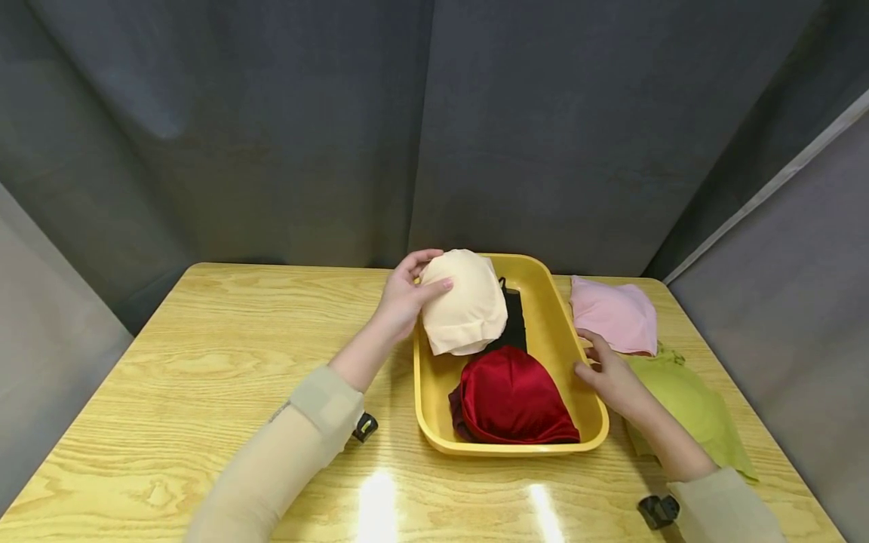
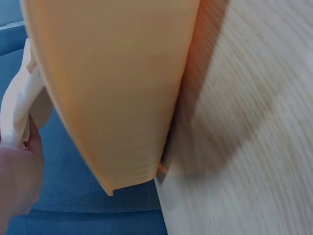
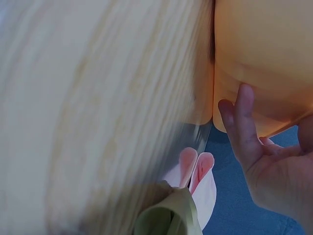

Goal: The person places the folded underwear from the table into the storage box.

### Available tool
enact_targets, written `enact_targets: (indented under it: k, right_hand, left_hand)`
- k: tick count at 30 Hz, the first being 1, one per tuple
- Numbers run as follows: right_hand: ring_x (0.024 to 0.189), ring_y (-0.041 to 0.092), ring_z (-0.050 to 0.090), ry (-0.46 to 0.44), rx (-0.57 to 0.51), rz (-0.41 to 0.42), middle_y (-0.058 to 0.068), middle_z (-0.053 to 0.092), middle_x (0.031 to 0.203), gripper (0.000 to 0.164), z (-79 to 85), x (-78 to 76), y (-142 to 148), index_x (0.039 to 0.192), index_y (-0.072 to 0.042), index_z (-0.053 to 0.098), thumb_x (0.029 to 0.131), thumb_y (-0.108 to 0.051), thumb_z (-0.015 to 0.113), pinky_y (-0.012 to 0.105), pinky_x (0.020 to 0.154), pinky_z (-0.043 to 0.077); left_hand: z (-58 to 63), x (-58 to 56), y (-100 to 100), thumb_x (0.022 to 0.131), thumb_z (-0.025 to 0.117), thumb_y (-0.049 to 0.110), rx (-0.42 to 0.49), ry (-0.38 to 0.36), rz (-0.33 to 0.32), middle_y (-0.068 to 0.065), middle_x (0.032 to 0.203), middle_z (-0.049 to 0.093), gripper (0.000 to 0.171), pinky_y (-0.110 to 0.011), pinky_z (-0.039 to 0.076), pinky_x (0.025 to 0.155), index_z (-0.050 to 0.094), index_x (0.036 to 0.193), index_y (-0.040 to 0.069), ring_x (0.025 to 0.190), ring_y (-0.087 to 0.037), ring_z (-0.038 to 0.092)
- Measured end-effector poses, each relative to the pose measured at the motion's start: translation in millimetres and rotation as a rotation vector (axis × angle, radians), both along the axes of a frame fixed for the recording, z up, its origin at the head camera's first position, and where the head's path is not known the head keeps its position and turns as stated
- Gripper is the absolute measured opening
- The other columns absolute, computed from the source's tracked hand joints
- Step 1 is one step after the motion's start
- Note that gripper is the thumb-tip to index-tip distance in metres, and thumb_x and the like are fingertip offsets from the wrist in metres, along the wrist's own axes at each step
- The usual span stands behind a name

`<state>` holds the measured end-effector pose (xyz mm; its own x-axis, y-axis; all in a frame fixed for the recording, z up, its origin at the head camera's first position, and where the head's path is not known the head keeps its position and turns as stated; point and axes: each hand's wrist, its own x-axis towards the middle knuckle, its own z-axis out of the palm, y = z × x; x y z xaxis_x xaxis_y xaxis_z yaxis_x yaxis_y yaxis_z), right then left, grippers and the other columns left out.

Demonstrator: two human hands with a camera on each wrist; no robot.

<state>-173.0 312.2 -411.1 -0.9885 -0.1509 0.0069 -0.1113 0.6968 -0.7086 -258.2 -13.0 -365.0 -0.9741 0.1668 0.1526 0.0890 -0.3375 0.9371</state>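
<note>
My left hand (image 1: 405, 290) holds a folded cream bra (image 1: 468, 302), thumb on the front of the cup and fingers behind it. The bra is over the back left part of a yellow plastic tray (image 1: 519, 264). In the left wrist view the cream bra (image 2: 19, 98) shows edge-on beside the tray's outer wall (image 2: 117, 88). My right hand (image 1: 614, 381) is at the tray's right rim; in the right wrist view its loosely extended fingers (image 3: 243, 115) lie along the outer wall. Inside the tray are a shiny red bra (image 1: 519, 400) and a black garment (image 1: 514, 320), partly hidden.
Right of the tray, a folded pink bra (image 1: 614, 313) lies on the wooden table (image 1: 271, 339) near the back edge. A green bra (image 1: 699, 415) with a lacy strap lies in front of it, partly under my right forearm. Grey curtains (image 1: 305, 128) enclose the table.
</note>
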Motion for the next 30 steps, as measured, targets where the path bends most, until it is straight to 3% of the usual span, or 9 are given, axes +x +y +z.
enact_targets:
  k: [12,23,30]
  right_hand:
    - [0.106,0.043,0.055,-0.008,-0.001,0.0,0.035,0.051,0.123,0.058,1.0,2.6,2,0.143,0.001,0.026,0.093,-0.012,0.051,0.046,0.083,0.051]
    - [0.111,0.044,0.052,-0.014,0.004,-0.001,0.035,0.05,0.124,0.058,3.2,4.5,2,0.143,0.001,0.025,0.093,-0.014,0.051,0.048,0.086,0.049]
    - [0.113,0.045,0.051,-0.006,0.002,0.002,0.035,0.05,0.124,0.058,3.1,5.3,1,0.143,0.003,0.025,0.093,-0.013,0.051,0.051,0.089,0.047]
  left_hand:
    - [-11.8,-22.6,12,0.08,0.069,-0.007,-0.059,0.019,-0.036,-0.007,0.112,0.057,0.051,-0.025,0.054,0.076,0.053,0.127,0.005,0.095,-0.017,0.058]
    - [-20.5,-34.9,16,0.08,0.072,-0.002,-0.167,0.03,-0.064,-0.009,0.122,0.052,0.056,-0.023,0.052,0.077,0.052,0.131,0.005,0.099,-0.018,0.054]
    - [-29.8,-42.5,18,0.078,0.074,-0.001,-0.25,0.062,-0.04,-0.007,0.121,0.054,0.049,-0.022,0.052,0.077,0.058,0.123,0.009,0.099,-0.017,0.054]
